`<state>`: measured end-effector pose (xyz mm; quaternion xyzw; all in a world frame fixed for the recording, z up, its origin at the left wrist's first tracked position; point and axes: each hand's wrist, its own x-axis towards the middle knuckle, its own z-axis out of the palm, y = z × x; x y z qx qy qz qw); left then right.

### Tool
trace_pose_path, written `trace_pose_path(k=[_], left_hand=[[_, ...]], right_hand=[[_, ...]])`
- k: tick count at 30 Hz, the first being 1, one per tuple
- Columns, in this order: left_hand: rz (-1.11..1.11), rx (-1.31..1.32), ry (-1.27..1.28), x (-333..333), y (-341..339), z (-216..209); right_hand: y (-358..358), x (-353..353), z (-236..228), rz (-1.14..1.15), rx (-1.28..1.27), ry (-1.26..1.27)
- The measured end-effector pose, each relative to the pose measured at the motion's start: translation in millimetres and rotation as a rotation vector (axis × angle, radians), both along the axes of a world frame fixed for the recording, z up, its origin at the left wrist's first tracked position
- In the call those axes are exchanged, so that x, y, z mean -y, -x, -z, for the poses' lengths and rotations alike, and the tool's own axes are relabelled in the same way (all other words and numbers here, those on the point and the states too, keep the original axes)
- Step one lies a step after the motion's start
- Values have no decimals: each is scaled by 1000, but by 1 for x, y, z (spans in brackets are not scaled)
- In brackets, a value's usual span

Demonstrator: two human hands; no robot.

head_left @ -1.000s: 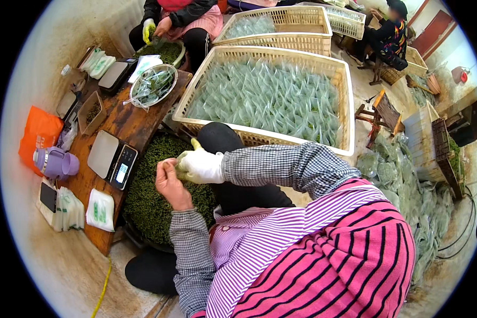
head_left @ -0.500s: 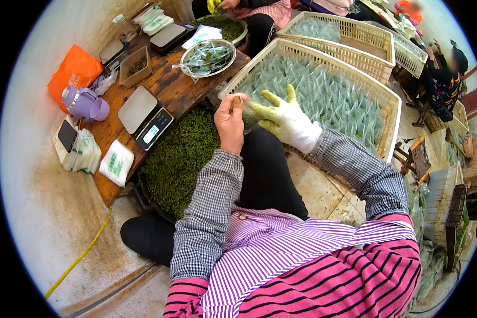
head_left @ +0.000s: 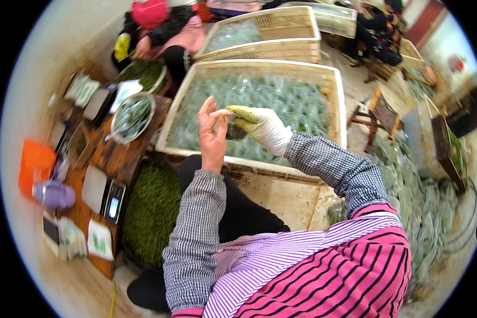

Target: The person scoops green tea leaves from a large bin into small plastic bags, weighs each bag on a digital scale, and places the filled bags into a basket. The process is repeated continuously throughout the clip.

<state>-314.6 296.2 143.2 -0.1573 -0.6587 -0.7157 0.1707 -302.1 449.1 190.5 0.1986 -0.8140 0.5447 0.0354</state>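
Note:
My left hand (head_left: 213, 139) is bare, its thumb and a finger pinched at the mouth of a small plastic bag (head_left: 237, 132) with dark green contents. From the other side my right hand (head_left: 265, 127), in a white glove with yellow-green fingers, closes on the top of the same bag. Both hands meet above a large cream plastic crate (head_left: 169, 119), which holds many filled clear bags (head_left: 297, 106). The bag hangs just below the gloved fingers, partly hidden by them.
To the left, a wooden table (head_left: 123, 164) carries a digital scale (head_left: 103, 195), a bowl of bags (head_left: 132, 117) and a purple jug (head_left: 54, 194). A tub of green leaves (head_left: 151, 212) stands beside my leg. Another person (head_left: 164, 37) sits beyond. Bagged goods (head_left: 413, 212) lie at right.
My view has swung to the right. The hands now hold a bag with dark contents between them, and the right hand's spread fingers have closed onto it.

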Motion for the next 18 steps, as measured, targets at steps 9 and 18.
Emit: trace_pose_path(k=[9,18], left_hand=[[660,86,500,-53,-57,50],[355,-393,996,-65,-67,81]], right_hand=[[104,-235,1,862,-53,-382],[145,-284,137,762,374,-1080]])
